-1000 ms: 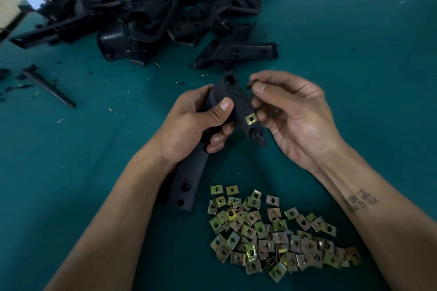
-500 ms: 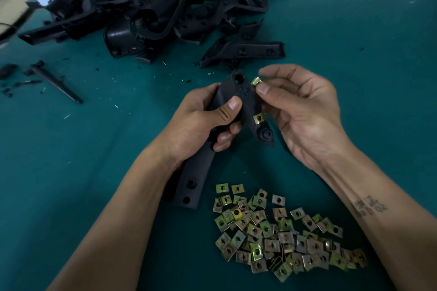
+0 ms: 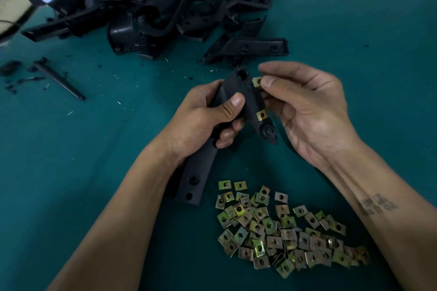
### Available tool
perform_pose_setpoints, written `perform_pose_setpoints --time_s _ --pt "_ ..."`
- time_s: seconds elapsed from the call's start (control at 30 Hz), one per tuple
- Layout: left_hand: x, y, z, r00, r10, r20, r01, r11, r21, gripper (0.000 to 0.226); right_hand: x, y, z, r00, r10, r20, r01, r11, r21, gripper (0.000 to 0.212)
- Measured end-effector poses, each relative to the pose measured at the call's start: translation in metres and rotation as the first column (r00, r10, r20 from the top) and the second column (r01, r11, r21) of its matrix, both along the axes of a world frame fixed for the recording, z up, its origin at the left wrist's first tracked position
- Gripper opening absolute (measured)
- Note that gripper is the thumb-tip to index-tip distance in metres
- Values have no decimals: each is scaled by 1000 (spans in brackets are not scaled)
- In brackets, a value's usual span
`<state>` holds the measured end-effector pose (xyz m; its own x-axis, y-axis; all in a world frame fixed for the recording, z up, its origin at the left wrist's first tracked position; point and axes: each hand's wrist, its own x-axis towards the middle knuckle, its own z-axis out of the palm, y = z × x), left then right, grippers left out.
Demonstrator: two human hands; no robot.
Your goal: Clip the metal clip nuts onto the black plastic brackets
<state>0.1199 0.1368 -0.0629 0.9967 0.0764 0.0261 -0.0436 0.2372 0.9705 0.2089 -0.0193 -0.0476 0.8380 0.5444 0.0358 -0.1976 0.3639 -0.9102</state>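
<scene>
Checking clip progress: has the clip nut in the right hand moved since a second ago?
Yes. The clip nut moved toward the upper slots of the held bracket.

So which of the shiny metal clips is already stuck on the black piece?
The clip on the lower edge of the bracket in the left hand. The right hand still pinches another; the rest lie in the pile.

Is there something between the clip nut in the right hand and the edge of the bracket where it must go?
Nothing visible. The right hand pinches the clip nut right beside the bracket edge, which the left hand grips lower down.
</scene>
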Motion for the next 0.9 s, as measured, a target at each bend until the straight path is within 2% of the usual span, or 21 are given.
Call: perform_pose_setpoints --time_s 0.37,0.47,0.6,0.7,0.77,0.9 --pt "1 0 0 1000 -9 7 9 1000 17 17 0 1 3 1000 -29 -7 29 999 -20 13" --pt "1 0 0 1000 -12 10 11 999 44 15 -7 7 1 996 -94 -4 94 994 -47 15" --pt "1 0 -1 999 -11 39 8 998 68 13 -20 15 0 984 -156 -81 153 987 -45 15" --pt "0 1 -1 999 -3 51 0 998 67 13 -20 10 1 997 -11 -71 9 1000 -28 19" --pt "0 1 -1 999 3 53 -5 998 55 14 -18 4 2 990 121 -70 -124 991 -49 32" --pt "-1 2 -1 998 46 31 -46 999 5 17 -8 -8 0 963 254 -93 -258 966 -30 47"
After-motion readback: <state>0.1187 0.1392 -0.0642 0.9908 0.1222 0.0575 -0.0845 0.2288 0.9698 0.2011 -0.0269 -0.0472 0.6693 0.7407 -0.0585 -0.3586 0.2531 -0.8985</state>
